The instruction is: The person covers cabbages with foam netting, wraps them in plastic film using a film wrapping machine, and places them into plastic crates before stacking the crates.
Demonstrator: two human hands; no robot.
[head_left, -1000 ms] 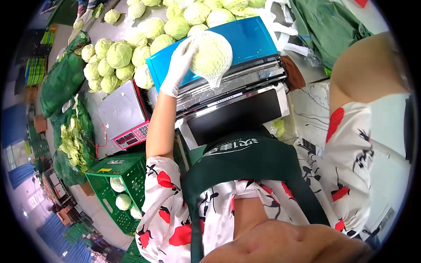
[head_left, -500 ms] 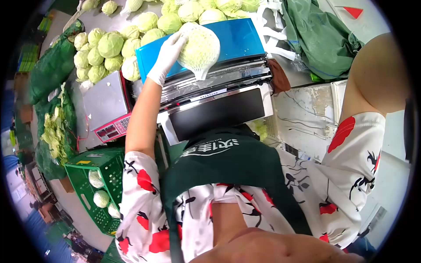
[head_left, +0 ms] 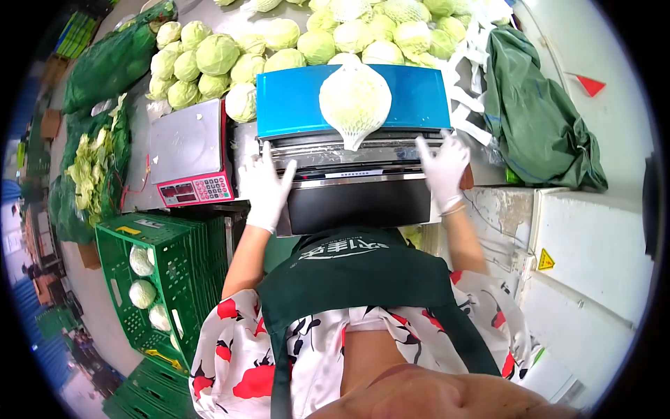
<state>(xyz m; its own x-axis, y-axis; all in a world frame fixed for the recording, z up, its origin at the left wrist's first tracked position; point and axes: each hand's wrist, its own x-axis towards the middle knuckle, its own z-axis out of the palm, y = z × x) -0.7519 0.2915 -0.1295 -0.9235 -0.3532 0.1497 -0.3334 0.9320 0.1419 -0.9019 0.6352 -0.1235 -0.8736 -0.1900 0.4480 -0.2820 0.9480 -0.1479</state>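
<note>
A cabbage in a white foam net (head_left: 354, 101) rests on the blue top plate (head_left: 289, 105) of a film-wrapping machine with a dark front panel (head_left: 359, 208). The net's gathered end points toward me. My left hand (head_left: 266, 185), in a white glove, is at the machine's left end with fingers spread. At the right end my right hand (head_left: 444, 167), also gloved, has its fingers apart near the metal bars. Neither hand holds anything that I can see. Clear film (head_left: 349, 152) lies along the bars between them.
Loose cabbages (head_left: 216, 54) are heaped behind the machine. To the left stands a weighing scale (head_left: 187, 136), with a green crate (head_left: 160, 241) of netted cabbages below. White foam nets (head_left: 469, 115) and a green sack (head_left: 534, 115) lie at the right.
My left hand has let go of the netted cabbage and come down to the machine's left end. My right arm, raised at the right before, has lowered to the right end. The view has shifted.
</note>
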